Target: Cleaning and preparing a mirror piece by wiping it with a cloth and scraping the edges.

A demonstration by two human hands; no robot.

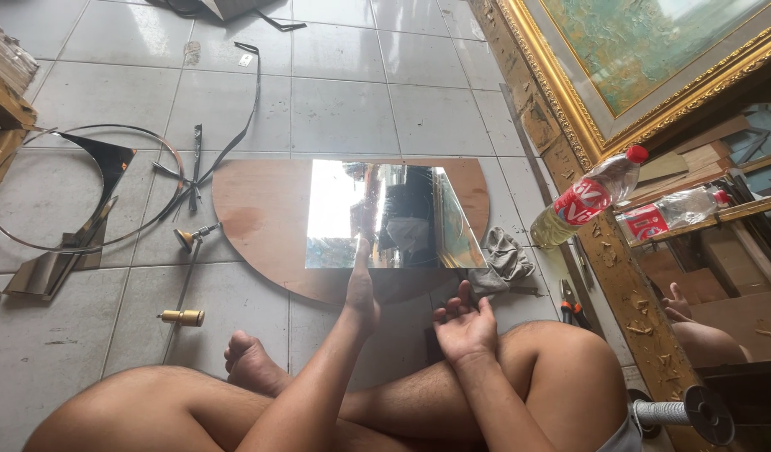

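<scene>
A rectangular mirror [352,213] lies on an oval brown wooden board [260,209] on the tiled floor. My left hand [362,289] reaches forward, edge-on, with its fingers resting on the near edge of the mirror. Just to its right, my right hand [465,322] hovers palm up over my knee, fingers apart and curled, holding nothing. My bare legs are crossed below the board.
A grey rag [503,259] lies at the board's right end, pliers [570,305] beyond it. A plastic bottle of yellowish liquid [586,201] leans on a gilt picture frame [570,92]. A metal ring [84,188], dark strips and a brass-ended rod [185,280] lie left.
</scene>
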